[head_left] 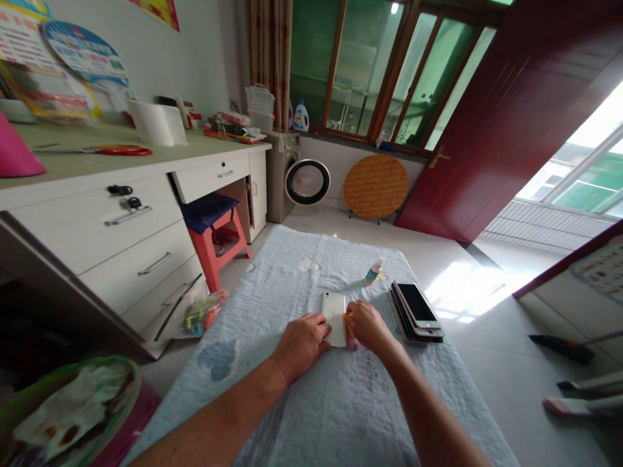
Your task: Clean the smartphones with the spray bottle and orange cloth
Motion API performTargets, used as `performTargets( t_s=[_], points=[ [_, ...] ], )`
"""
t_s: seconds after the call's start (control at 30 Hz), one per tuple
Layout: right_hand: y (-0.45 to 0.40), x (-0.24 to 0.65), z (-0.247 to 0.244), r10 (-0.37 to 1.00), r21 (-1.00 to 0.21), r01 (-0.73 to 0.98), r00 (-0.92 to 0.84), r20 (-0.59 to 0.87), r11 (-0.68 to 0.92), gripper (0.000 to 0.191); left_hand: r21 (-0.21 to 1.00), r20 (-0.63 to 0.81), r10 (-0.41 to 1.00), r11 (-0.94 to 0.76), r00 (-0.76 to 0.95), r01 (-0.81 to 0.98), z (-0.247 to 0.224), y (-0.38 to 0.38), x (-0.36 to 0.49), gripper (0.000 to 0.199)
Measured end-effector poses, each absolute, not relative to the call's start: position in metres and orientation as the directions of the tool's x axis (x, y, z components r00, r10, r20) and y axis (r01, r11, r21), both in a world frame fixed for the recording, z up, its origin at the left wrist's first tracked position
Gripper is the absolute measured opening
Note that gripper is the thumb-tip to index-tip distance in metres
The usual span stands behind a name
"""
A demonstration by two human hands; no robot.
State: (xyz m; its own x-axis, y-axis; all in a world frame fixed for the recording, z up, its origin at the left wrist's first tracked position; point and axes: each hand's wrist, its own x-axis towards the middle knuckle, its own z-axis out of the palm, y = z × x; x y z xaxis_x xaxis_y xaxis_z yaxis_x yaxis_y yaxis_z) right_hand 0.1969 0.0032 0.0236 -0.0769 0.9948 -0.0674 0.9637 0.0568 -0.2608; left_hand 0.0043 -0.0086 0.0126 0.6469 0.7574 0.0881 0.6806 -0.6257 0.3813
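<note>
A white smartphone lies back up on the light blue quilted cloth, its camera lens at the upper left corner. My left hand is closed on its left edge and lower part. At the phone's right edge, my right hand pinches a small thin orange thing, whose kind I cannot make out. Something pinkish sits under that hand, mostly hidden. Beyond the hands stands a small spray bottle with a white top. Several phones are stacked to the right of my right hand.
Left is a white desk bearing scissors and a paper roll. A red stool stands beneath it, a filled waste bin at lower left. Farther off are a washing machine, round wooden board and red door.
</note>
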Motion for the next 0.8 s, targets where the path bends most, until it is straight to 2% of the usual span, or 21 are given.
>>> performTargets(
  t_s=[0.27,0.8],
  points=[
    [0.038,0.202,0.009,0.997,-0.294,0.956,0.013,0.072,0.008,0.022,0.38,0.069,0.758,-0.621,0.649,0.685,0.012,-0.009,0.004,0.013],
    [0.057,0.208,-0.004,0.986,-0.358,0.933,0.023,0.163,0.038,0.019,0.368,0.083,0.754,-0.631,0.652,0.683,0.014,-0.009,0.004,0.01]
  ],
)
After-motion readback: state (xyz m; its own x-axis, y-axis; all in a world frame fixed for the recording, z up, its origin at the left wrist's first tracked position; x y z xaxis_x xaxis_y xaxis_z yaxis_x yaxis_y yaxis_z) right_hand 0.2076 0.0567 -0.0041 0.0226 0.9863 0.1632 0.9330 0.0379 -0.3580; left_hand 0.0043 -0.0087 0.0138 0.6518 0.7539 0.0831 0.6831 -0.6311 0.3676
